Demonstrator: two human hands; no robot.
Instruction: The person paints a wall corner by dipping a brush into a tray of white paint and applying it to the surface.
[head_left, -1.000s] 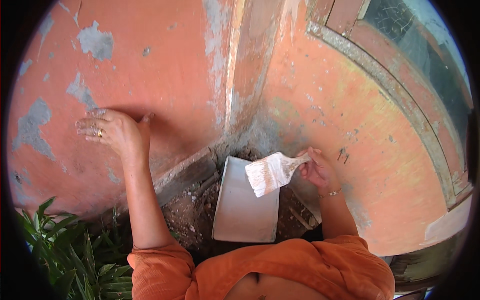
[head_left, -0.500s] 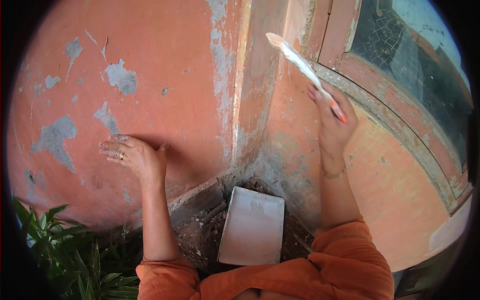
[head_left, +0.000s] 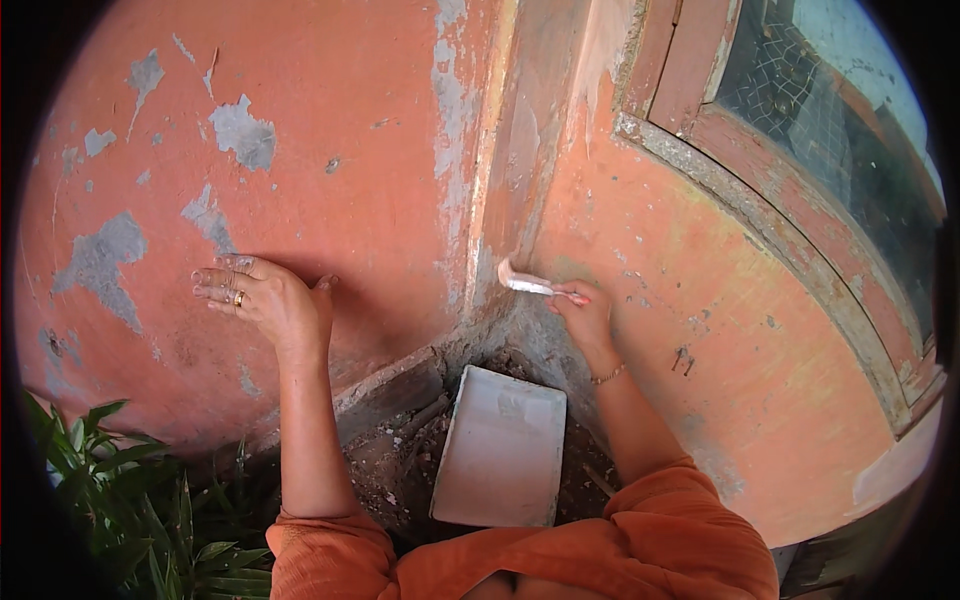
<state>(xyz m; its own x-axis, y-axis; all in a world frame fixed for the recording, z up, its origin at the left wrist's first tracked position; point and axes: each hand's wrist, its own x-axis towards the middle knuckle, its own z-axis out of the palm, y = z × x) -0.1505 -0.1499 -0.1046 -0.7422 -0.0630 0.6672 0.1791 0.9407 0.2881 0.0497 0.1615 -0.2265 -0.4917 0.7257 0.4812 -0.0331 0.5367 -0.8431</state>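
Leafy green plants (head_left: 135,505) stand lower left, a framed glass window (head_left: 835,135) upper right.

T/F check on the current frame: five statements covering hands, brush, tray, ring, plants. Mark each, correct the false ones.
1. The right hand grips a paintbrush. True.
2. The left hand holds a second brush. False: it holds nothing, its fingers extended over the orange wall.
3. In the picture, the rectangular tray is below the paintbrush. True.
4. The gold ring is on the right hand. False: it is on the left; the right wrist wears a bracelet.
5. Green leafy plants fill the lower left. True.
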